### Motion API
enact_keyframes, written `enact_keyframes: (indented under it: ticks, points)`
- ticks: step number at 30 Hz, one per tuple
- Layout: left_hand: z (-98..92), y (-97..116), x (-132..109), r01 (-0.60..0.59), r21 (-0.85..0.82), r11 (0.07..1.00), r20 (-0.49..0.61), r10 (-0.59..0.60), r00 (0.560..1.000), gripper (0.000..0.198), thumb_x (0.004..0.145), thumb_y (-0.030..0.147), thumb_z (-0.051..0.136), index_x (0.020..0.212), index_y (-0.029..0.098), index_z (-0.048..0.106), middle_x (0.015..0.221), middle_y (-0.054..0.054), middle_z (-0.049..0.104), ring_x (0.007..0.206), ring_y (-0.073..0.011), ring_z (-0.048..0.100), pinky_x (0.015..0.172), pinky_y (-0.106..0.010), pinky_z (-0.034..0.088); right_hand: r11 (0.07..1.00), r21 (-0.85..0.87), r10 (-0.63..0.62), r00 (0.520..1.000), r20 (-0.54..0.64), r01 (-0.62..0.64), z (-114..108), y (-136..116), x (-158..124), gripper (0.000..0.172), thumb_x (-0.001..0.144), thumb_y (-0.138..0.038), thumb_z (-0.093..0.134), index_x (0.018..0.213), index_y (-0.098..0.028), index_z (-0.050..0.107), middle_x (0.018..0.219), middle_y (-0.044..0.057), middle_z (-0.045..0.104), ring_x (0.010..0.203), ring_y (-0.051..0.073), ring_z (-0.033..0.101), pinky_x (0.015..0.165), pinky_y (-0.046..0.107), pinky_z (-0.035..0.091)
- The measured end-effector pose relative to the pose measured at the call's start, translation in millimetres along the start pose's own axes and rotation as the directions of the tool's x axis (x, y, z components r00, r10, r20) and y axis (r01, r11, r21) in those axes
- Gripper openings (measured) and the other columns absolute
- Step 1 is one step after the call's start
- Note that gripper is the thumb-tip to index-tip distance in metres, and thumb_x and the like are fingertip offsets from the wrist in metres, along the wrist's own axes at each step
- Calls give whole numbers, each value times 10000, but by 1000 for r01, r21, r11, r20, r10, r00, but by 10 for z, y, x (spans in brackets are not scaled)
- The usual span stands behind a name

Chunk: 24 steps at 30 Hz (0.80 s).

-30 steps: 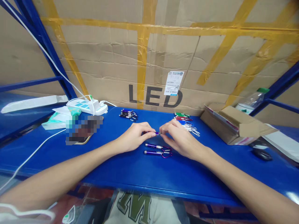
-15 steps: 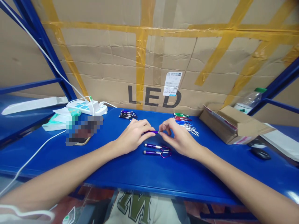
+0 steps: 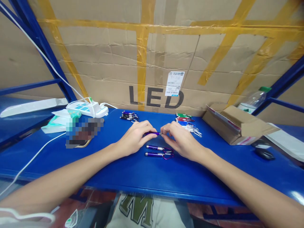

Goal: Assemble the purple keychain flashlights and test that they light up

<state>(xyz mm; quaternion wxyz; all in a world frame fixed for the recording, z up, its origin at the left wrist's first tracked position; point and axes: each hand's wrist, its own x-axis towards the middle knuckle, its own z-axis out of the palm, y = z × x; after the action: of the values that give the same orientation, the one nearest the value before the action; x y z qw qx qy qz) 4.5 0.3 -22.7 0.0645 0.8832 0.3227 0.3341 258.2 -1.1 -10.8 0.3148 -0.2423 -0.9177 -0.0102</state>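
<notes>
My left hand point(image 3: 133, 136) is closed on the body of a small purple keychain penlight point(image 3: 155, 134), held level just above the table. At its right end, the fingertips of my right hand point(image 3: 181, 138) pinch the silver tip; what else lies between them is hidden. Just nearer to me, an upper purple penlight point(image 3: 154, 147) and a lower purple penlight point(image 3: 153, 154) lie side by side, with carabiner clips at their right ends. Behind my left hand is a group of dark and blue penlights point(image 3: 129, 116). Green, red, blue and silver penlights point(image 3: 184, 119) lie in rows behind my right hand.
On the left are a white power strip point(image 3: 89, 108), a tissue pack point(image 3: 55, 122) and a blurred phone point(image 3: 84, 136). An open cardboard box point(image 3: 237, 125), a black mouse point(image 3: 264, 154) and a plastic bottle point(image 3: 255, 98) are on the right. A large carton point(image 3: 106, 63) walls off the back.
My hands keep the same hold on the purple penlight, with the right fingers shifting slightly at its tip. The whole view has moved a little.
</notes>
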Motion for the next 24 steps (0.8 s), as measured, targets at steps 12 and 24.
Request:
enact_keyframes:
  ticks: [12, 24]
  points:
    - [-48, -1, -6, -248, 259, 934, -63, 272, 960, 245, 1129, 331, 550, 1150, 168, 732, 1053, -83, 741, 968, -207, 668, 929, -364, 474, 845, 460, 294, 955, 24, -272, 15, -76, 36, 142, 1021, -209, 610, 1026, -259, 477, 963, 5, 625, 752, 158, 538, 736, 336, 471]
    - [-95, 48, -14, -342, 480, 808, -80, 429, 900, 179, 1135, 253, 529, 1166, 205, 699, 1073, -68, 783, 924, -189, 711, 936, -389, 478, 196, 856, 556, 773, 304, -477, 83, -45, 118, 479, 745, -357, 950, 938, -249, 525, 828, -40, 685, 740, 148, 612, 733, 322, 511]
